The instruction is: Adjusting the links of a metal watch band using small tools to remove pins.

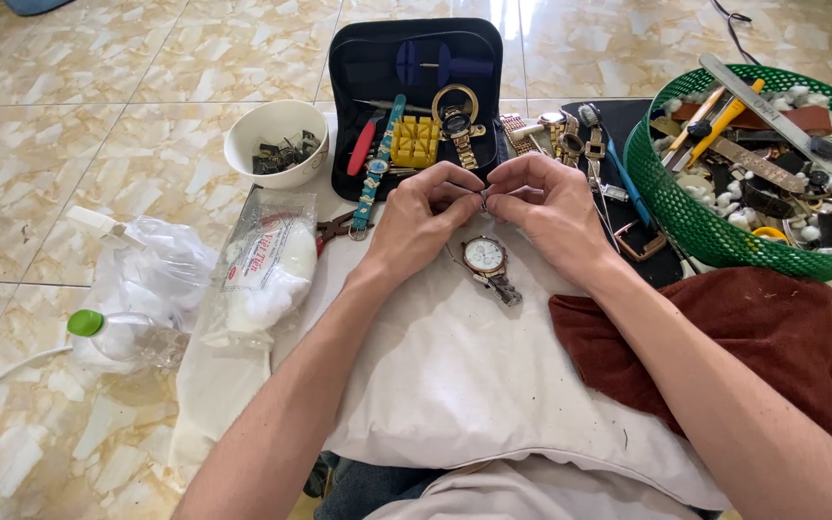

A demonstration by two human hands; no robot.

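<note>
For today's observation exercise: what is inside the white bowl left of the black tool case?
The white bowl holds a small heap of dark metal pieces, perhaps watch-strap parts. Its near wall hides the bottom, so anything lying under the heap cannot be seen.

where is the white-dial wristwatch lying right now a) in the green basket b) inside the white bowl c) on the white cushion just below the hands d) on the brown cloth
c, the white-dial wristwatch lies on the white cushion, just below the left hand and right hand, which pinch a small metal part between them.
</note>
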